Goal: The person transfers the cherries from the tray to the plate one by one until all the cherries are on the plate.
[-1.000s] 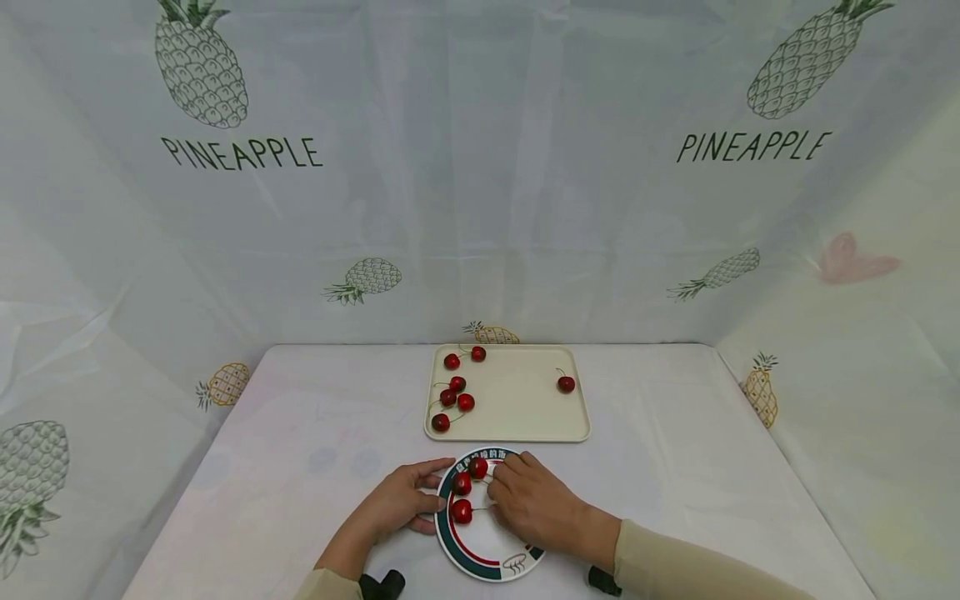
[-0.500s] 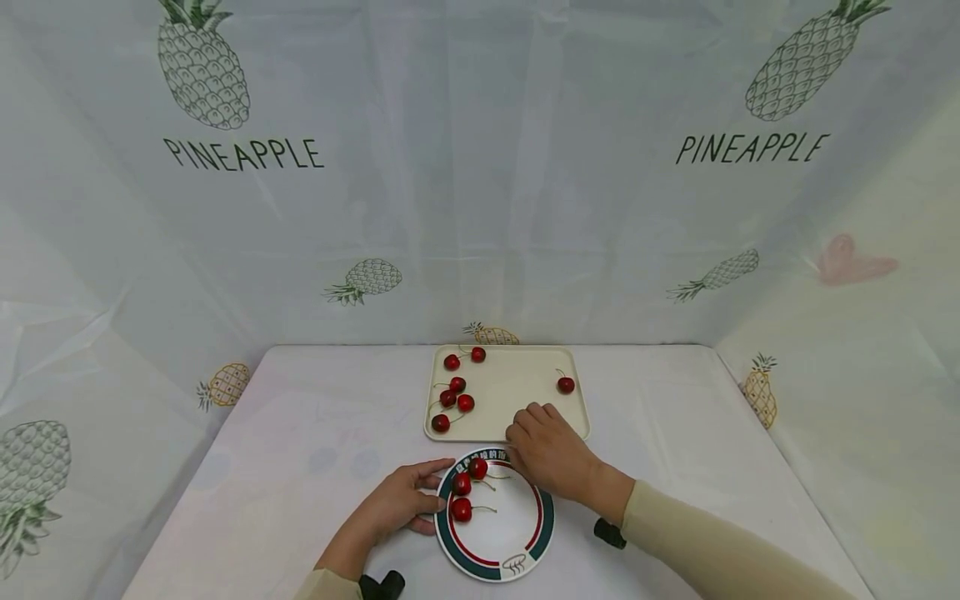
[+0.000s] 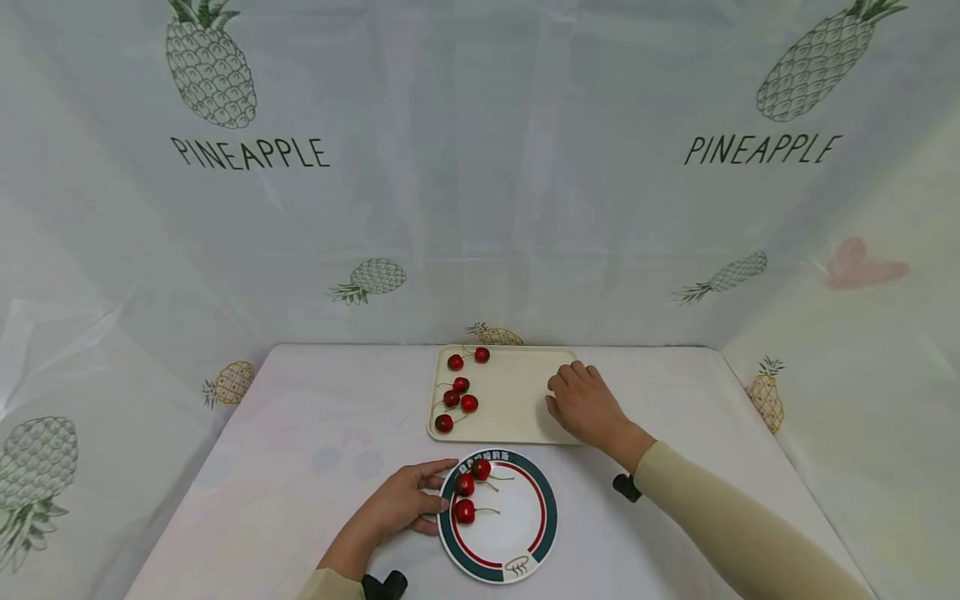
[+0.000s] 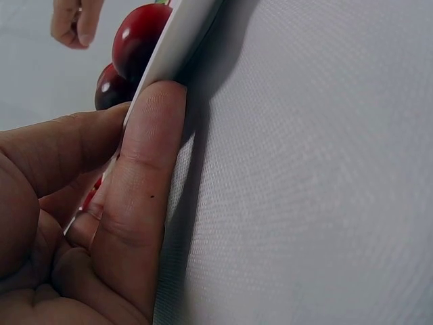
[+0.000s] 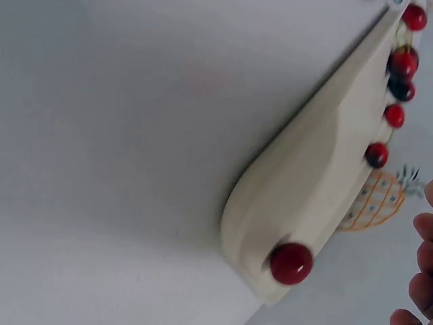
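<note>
My left hand [image 3: 405, 500] holds the rim of a round white plate [image 3: 517, 542] with a green and red border. In the left wrist view, thumb and fingers pinch the plate's edge [image 4: 179, 44] from both sides. On the plate's left half sit three red cherries [image 3: 465, 511] with stems. My right hand [image 3: 588, 408] hovers above the right end of a cream tray [image 3: 517, 417], fingers loosely bent, nothing in them. One cherry [image 5: 291, 263] lies at that end in the right wrist view; the hand hides it from the head view.
Several more cherries [image 3: 461, 385] lie along the tray's left side. The tray stands behind the plate, near the back edge of a white-covered table [image 3: 300, 433]. A curtain printed with pineapples [image 3: 367, 279] hangs behind and at both sides.
My right hand has left the plate and moved back and right to above the tray's right end. Three cherries stay on the plate. The left hand keeps its hold on the rim.
</note>
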`<state>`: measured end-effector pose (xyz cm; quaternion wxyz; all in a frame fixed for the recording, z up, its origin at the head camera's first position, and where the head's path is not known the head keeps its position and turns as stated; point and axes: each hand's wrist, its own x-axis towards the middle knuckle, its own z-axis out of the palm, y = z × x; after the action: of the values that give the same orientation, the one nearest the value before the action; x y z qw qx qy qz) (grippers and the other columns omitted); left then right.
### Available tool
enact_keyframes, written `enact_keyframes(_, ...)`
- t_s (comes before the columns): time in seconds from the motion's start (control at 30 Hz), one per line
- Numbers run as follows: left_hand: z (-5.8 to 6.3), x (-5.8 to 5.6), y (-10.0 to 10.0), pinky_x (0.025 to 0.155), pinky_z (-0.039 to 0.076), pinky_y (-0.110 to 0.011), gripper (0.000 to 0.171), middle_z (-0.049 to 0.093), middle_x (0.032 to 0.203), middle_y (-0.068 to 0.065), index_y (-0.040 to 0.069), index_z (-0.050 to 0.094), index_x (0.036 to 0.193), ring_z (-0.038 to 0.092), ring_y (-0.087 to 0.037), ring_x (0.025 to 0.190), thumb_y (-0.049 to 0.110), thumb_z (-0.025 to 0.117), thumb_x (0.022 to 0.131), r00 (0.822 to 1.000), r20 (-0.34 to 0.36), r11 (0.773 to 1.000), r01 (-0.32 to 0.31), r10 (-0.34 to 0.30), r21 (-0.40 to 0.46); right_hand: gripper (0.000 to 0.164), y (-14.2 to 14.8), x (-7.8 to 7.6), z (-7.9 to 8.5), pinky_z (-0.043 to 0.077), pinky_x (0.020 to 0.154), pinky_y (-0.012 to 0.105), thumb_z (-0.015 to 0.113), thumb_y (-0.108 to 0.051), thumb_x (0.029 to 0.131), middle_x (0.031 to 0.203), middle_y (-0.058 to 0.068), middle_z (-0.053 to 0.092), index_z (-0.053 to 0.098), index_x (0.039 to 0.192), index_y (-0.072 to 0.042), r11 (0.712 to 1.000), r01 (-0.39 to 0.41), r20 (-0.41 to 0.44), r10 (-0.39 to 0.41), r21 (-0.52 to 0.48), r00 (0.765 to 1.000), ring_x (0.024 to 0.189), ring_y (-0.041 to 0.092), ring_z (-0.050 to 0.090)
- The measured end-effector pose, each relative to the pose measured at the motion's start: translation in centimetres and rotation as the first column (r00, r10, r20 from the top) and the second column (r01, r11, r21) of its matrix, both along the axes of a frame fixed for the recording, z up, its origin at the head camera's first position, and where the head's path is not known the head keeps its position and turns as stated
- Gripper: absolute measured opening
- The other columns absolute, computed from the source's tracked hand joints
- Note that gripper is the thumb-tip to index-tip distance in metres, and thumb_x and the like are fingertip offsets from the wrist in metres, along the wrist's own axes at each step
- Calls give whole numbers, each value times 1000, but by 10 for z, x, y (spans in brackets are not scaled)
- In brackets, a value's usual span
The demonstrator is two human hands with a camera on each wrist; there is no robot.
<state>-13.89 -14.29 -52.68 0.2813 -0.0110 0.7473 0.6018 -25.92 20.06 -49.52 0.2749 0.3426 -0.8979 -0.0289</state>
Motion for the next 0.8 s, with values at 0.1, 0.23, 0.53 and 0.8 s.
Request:
enact_keyframes(0.1,1,0,0,68,68,-40,68,69,117,-12,14,55,154,76,-21,83,0,76,91,1000,3,1000,-1,1,4,21,9,-13,-2,45,70,39,77,-22,93,89,9,59,67,93,-4,999,43,26,-43,-11,999,84,28,52)
enact_keyframes(0.23,2,1,0,68,68,-39,67,68,117,-12,15,56,154,76,-21,84,0,77,91,1000,8,1000,-5,5,-3,25,15,-29,-4,46,73,42,73,-24,97,91,11,58,66,96,-1,989,148,136,-148,5,980,89,32,52)
enact_keyframes(0.53,2,0,3,68,68,-38,66,70,117,-11,15,57,153,76,-21,84,1,77,91,1000,15,1000,-14,14,-11,40,16,-47,-10,47,74,47,63,-34,102,91,15,52,60,91,4,957,281,296,-290,73,910,90,35,47)
enact_keyframes(0.8,0,-1,1,68,68,-37,66,70,118,-9,17,58,152,76,-21,83,1,77,91,999,17,999,-29,29,-22,41,7,-55,-15,47,80,50,61,-36,104,96,16,55,63,96,4,948,301,364,-317,101,876,98,36,48)
